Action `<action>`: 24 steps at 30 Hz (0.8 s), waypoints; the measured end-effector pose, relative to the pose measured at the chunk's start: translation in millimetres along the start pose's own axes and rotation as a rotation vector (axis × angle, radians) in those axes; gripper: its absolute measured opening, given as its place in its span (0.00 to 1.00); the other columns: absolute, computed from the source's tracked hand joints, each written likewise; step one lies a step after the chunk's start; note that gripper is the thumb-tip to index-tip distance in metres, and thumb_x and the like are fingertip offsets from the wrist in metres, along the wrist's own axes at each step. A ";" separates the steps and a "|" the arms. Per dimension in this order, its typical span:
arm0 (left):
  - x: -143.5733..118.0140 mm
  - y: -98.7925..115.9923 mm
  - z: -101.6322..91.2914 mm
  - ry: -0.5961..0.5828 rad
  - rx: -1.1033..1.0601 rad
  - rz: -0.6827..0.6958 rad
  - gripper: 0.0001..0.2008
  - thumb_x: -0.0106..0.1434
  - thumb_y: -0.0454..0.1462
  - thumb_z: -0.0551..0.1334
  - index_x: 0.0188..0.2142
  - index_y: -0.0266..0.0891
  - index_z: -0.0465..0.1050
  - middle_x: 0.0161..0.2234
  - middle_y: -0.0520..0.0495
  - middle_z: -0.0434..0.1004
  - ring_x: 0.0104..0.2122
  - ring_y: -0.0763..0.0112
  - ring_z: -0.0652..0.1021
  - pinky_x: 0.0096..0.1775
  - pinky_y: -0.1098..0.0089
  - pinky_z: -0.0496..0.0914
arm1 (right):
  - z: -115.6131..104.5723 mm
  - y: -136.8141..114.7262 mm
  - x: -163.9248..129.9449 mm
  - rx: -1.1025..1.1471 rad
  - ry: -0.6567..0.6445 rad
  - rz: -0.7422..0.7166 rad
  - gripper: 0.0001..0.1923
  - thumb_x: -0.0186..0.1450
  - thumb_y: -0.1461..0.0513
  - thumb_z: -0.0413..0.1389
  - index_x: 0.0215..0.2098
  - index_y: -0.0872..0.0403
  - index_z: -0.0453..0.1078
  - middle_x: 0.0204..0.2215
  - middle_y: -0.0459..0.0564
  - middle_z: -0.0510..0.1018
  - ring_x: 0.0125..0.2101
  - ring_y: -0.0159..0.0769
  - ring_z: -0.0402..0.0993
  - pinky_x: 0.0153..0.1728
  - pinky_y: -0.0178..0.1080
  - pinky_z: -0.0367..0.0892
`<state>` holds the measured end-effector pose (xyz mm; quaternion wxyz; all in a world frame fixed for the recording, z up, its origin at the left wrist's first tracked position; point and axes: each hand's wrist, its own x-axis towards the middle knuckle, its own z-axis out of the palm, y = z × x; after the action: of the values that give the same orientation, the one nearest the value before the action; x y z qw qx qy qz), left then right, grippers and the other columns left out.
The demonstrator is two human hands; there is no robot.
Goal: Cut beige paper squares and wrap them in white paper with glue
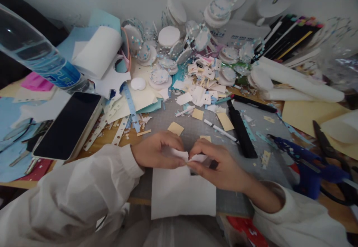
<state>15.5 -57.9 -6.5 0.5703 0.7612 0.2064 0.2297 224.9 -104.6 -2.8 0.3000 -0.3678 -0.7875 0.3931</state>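
Observation:
Close together at the table's near edge, both my hands pinch white paper. My left hand [160, 151] is closed, thumb and fingers on one part of it. Its fingertips nearly meet those of my right hand [219, 163], which pinches another part. Below them a larger white paper sheet [183, 198] hangs over the edge; whether the pinched parts belong to it, I cannot tell. Small yellow paper squares [175, 128] lie just beyond my fingers. A white pen [220, 130] and a black utility knife [241, 129] rest beyond my right hand.
A phone [69, 125] and a water bottle [41, 53] stand at left. A blue glue gun [302, 165] and black scissors [332, 153] lie at right. Paper scraps [200, 94], several white disc ornaments [169, 36] and markers [293, 38] crowd the back.

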 end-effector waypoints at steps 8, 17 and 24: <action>-1.2 1.7 -2.3 -0.001 -0.113 -0.098 0.07 0.56 0.37 0.65 0.26 0.34 0.73 0.26 0.48 0.71 0.28 0.72 0.71 0.33 0.70 0.66 | -3.4 -3.7 1.5 0.097 -0.045 0.135 0.03 0.64 0.61 0.55 0.33 0.53 0.67 0.24 0.42 0.69 0.24 0.26 0.63 0.23 0.30 0.58; -2.1 7.2 -16.5 -0.106 -0.297 -0.200 0.11 0.59 0.42 0.62 0.27 0.35 0.73 0.28 0.47 0.69 0.31 0.69 0.70 0.33 0.70 0.64 | -4.4 -5.2 1.2 0.209 -0.096 0.228 0.05 0.65 0.60 0.54 0.33 0.53 0.66 0.24 0.41 0.66 0.23 0.26 0.62 0.22 0.28 0.58; -6.6 12.6 -17.9 0.053 -0.447 -0.298 0.23 0.58 0.53 0.59 0.35 0.34 0.76 0.34 0.44 0.75 0.34 0.64 0.74 0.34 0.69 0.66 | -2.7 -4.3 1.6 0.176 -0.082 0.220 0.07 0.65 0.59 0.54 0.31 0.53 0.66 0.22 0.41 0.65 0.22 0.26 0.61 0.20 0.29 0.57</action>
<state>0.3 -51.1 9.2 0.7460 0.5713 0.2753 0.2032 224.6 -104.0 2.4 0.2538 -0.4079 -0.7164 0.5059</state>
